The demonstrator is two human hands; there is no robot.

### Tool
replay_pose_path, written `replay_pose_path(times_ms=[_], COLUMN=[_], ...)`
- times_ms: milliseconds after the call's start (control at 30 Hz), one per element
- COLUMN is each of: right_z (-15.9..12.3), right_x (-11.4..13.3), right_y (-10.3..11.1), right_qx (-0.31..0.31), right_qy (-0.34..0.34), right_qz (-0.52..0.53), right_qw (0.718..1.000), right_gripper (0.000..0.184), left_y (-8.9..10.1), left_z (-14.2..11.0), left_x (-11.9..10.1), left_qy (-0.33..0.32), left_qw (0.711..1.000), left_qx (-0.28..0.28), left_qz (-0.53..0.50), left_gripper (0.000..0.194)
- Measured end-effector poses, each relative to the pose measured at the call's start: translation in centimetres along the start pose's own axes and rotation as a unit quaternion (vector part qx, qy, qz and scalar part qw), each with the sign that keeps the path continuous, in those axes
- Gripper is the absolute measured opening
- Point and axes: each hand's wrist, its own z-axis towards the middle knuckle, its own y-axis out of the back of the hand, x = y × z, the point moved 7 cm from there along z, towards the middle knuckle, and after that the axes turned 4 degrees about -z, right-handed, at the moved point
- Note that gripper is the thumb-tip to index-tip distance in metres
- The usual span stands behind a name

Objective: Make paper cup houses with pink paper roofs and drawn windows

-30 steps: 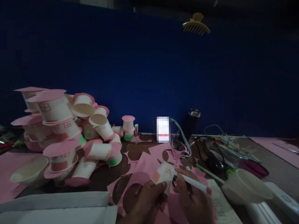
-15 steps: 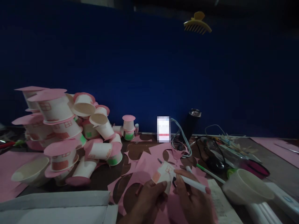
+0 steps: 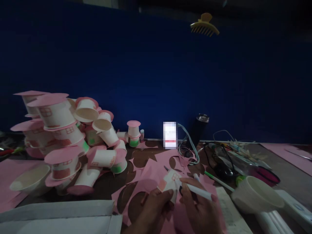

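Note:
In my left hand (image 3: 156,206) is a small white paper cup (image 3: 168,183), pinched between thumb and fingers. It bears a red-orange window outline and a coloured patch. My right hand (image 3: 201,206) grips a white marker (image 3: 198,191), its tip end close to the cup wall beside the window; I cannot tell whether it touches. Cut pink paper (image 3: 146,175) with round holes lies under both hands. A pile of decorated paper cups (image 3: 63,133) with pink disc tops rises on the left.
A white box (image 3: 58,216) sits at the front left, near a bowl (image 3: 30,177). Stacked cups (image 3: 257,195) lie at the right, behind a green-tipped pen (image 3: 218,179). A black bottle (image 3: 198,130) and a lit phone (image 3: 170,135) stand before the blue partition (image 3: 136,65).
The view has shifted slightly, moving everything a little left. The marker's rear end has swung a bit left in my right hand. My left hand still holds the cup.

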Motion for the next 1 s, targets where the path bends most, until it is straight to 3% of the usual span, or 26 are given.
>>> replay_pose_path(times_ms=[167,400,533,700,833,1000], right_z=[-0.1,-0.3,0.1,0.3,-0.2,-0.8], right_x=[0.2,-0.9,-1.8,-2.2,-2.1,-2.5], right_y=[0.5,2.0,1.2,0.2,-0.1,-0.5], right_qx=[-0.020,-0.136,-0.117,-0.077,-0.110,-0.128], right_qy=[-0.014,-0.036,-0.099,-0.140,-0.168,-0.142], right_qz=[0.011,0.086,0.109,0.181,0.150,0.112], right_qw=[1.000,0.986,0.982,0.970,0.968,0.975], right_gripper=[0.018,0.028,0.028,0.028,0.031,0.033], left_y=[-0.1,1.0,1.2,1.7,1.8,2.4], left_z=[-0.1,0.0,0.8,1.5,2.1,2.5], left_x=[-0.2,0.2,0.2,0.3,0.1,0.0], left_qy=[-0.008,0.026,0.033,0.023,-0.011,-0.027], left_qw=[1.000,0.995,0.999,0.998,1.000,0.998], left_qx=[-0.005,-0.031,0.000,-0.027,-0.023,-0.049], left_qz=[-0.013,-0.092,-0.038,-0.043,-0.004,0.014], left_gripper=[0.027,0.027,0.040,0.049,0.045,0.047])
